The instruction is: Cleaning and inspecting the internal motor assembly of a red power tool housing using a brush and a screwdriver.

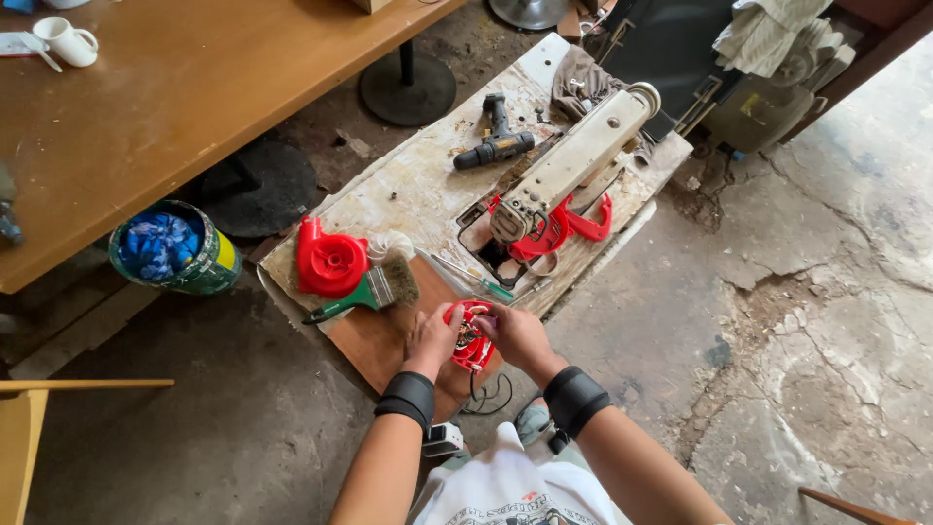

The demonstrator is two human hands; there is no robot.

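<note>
hands point(476, 335) gripping red motor housing point(470, 340), worn board point(428, 185)

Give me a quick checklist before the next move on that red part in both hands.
1. Left hand on the red part: ok.
2. Right hand on it too: ok.
3. Part over the brown board: ok.
4. Screwdriver close above the hands: ok.
5. Green brush and red housing apart from the hands: ok.
6. Cord free of snags: cannot tell.
</note>
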